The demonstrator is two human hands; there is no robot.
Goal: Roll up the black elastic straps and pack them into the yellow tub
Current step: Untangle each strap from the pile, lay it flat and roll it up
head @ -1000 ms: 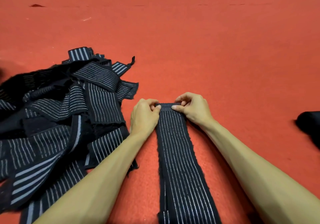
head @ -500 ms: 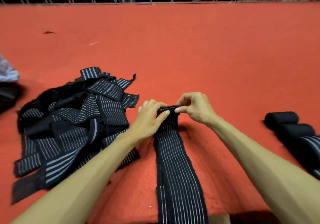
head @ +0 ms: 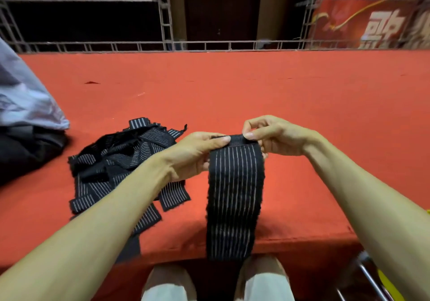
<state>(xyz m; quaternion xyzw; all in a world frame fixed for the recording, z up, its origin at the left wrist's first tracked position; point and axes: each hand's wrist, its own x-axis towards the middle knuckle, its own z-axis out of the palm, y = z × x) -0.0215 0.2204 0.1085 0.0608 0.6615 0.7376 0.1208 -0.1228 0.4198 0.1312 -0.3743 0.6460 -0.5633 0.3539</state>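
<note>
Both hands pinch the top of one strap (head: 234, 196). The left hand (head: 193, 152) lays its thumb across the small roll (head: 239, 140) begun at the strap's end, with its fingers curled behind. The right hand (head: 277, 137) nips the roll's other edge between thumb and forefinger. Below the hands the strap is lifted clear of the table (head: 279, 91), and its tail drapes limp over the near edge.

It looks light, soft and stretchy, a ribbed weave with fuzzy edges, so it should grip itself rather than slide. With no stiffness, though, the core will likely spring loose or skew into a cone if either edge is let go. The best hold is probably at both ends of the roll, thumbs on top, with slight tension on the tail.

More unrolled straps lie in a tangled pile (head: 121, 161) just left of the left forearm. A grey bag (head: 25, 100) sits at the far left. A yellow sliver (head: 387, 286) low on the right may be the tub, but too little shows to say.
</note>
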